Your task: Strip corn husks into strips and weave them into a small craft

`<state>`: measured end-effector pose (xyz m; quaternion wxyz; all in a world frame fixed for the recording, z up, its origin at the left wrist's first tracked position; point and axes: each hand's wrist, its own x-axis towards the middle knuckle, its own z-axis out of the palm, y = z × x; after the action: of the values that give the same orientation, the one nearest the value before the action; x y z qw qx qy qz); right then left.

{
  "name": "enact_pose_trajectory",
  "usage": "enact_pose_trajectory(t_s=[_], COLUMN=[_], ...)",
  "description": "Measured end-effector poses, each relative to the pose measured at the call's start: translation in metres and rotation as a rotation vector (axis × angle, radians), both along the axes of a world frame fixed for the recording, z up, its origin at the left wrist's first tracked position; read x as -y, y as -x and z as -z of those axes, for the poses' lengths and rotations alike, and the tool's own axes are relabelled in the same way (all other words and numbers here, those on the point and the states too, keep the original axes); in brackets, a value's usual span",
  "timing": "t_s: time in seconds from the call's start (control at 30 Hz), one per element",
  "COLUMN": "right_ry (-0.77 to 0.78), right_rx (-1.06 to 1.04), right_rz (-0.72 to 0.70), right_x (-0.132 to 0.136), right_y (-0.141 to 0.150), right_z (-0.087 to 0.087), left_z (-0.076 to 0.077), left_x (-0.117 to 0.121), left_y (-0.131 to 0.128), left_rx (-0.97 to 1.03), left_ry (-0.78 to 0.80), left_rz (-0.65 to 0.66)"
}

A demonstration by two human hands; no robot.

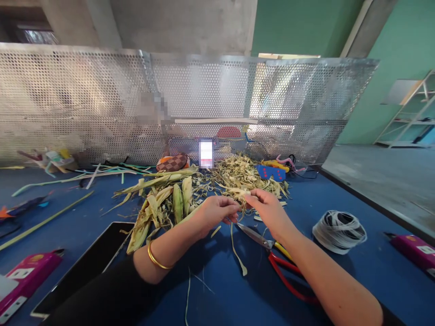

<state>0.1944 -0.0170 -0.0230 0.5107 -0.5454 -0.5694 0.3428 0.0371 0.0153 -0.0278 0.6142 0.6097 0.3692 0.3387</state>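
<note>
My left hand [217, 212] is closed in a pinch, with a thin strip of dry corn husk [234, 251] hanging below its fingertips. Close beside it, my right hand [268, 210] pinches a pale piece of corn husk [239, 192] between thumb and fingers. Under my hands lie scissors [254, 236] with red and yellow handles, partly covered by my right forearm. Whole dried corn husks [178, 201] are piled to the left, and a heap of shredded husk [238, 170] spreads behind my hands. The exact grip at the fingertips is hard to make out.
A roll of white plastic twine [340, 231] sits to the right. A black tray [88, 262] and a magenta power strip [30, 276] lie left, another power strip [413, 251] far right. A perforated metal screen [204, 86] closes off the back of the blue table [136, 290].
</note>
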Motion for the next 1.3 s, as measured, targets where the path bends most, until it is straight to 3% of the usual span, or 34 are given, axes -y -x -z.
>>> enact_pose_trajectory(t_s=[0.23,0.43,0.63,0.83,0.97,1.13,1.3], right_ry=[-0.025,0.009,0.286,0.28,0.284,0.242,0.245], right_rx=[-0.021,-0.165,-0.344,-0.376,-0.403,-0.354,-0.293], right_rz=[-0.003,-0.041,-0.189,-0.188,-0.159,-0.199,-0.218], right_x=[0.002,0.003,0.003,0.005,0.004,0.004,0.003], right_y=[0.008,0.01,0.011,0.015,0.013,0.018,0.02], right_z=[0.006,0.003,0.006,0.009,0.007,0.013,0.017], left_z=[0.002,0.001,0.001,0.002,0.001,0.002,0.003], left_x=[0.007,0.004,-0.002,-0.004,-0.005,-0.002,-0.004], left_y=[-0.003,-0.003,-0.002,-0.002,-0.001,-0.002,-0.003], left_rx=[-0.007,0.059,0.113,0.082,0.14,0.225,0.231], left_ry=[0.053,0.065,-0.054,-0.112,-0.026,0.261,0.257], left_rz=[-0.038,-0.103,-0.194,-0.216,-0.224,-0.159,-0.235])
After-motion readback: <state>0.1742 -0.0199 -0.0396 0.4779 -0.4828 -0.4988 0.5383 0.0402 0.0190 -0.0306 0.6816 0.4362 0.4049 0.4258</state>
